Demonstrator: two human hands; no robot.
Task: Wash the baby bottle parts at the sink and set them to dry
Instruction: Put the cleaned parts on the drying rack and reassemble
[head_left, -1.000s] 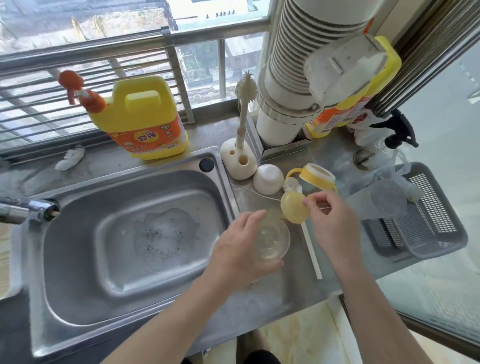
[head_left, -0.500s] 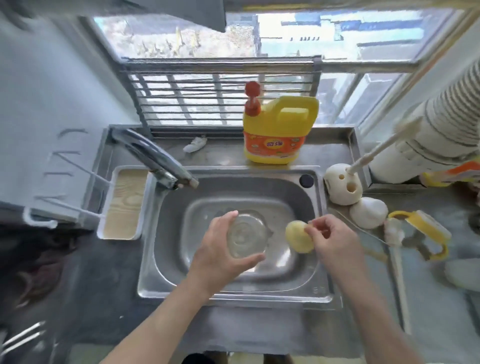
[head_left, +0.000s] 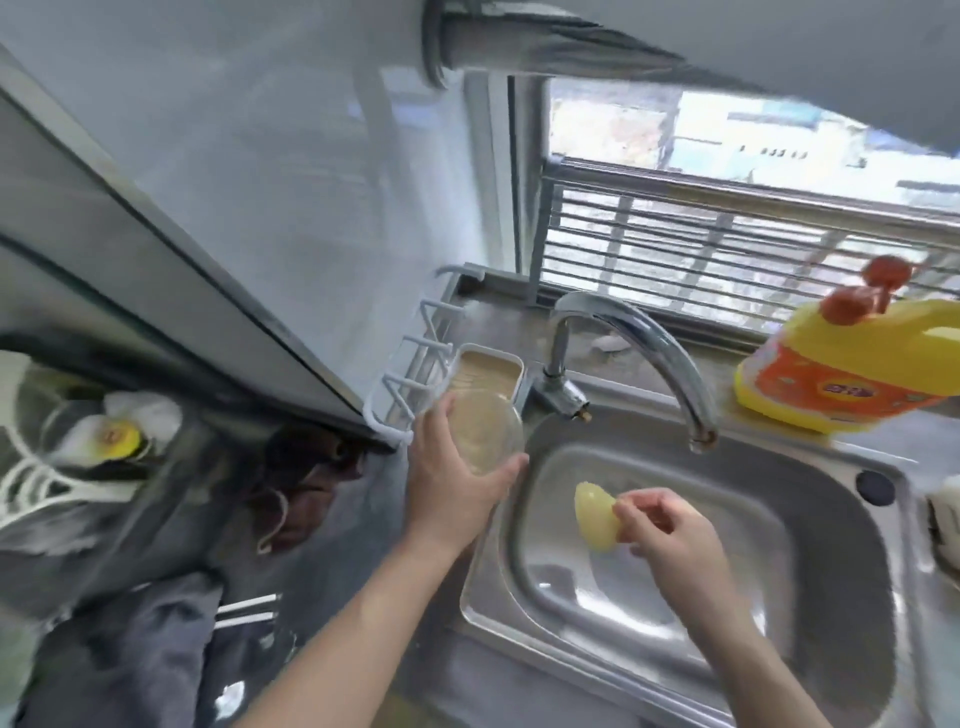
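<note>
- Just now both hands are at the steel sink (head_left: 836, 582). The left hand (head_left: 457, 488) grips the clear bottle (head_left: 485, 431) above the basin's left rim, near its far corner, with fingers and thumb curled round its wall. The right hand (head_left: 670, 538) pinches the yellow cap (head_left: 595, 514) between thumb and fingertips over the middle of the basin.
- Open room lies in the basin below and to the right of the cap.
- The curved faucet (head_left: 649, 340) arches over the far part of the basin; its outlet hangs beyond the cap, apart from both hands.
- Just behind the bottle sits a white tray (head_left: 485, 366), with a white wire rack (head_left: 410, 364) beside it against the wall. Both crowd the left hand's far side.
- A detergent jug (head_left: 852, 374) stands on the far ledge at right, well apart from the hands, before the window bars (head_left: 701, 249).
- Dark cloth (head_left: 130, 660) lies heaped left of the sink.
- The bottle is transparent and round, the cap pale and domed. The sink is dull metal with rounded corners and the faucet is shiny chrome. The jug is yellow plastic with an orange label and a red pump.
</note>
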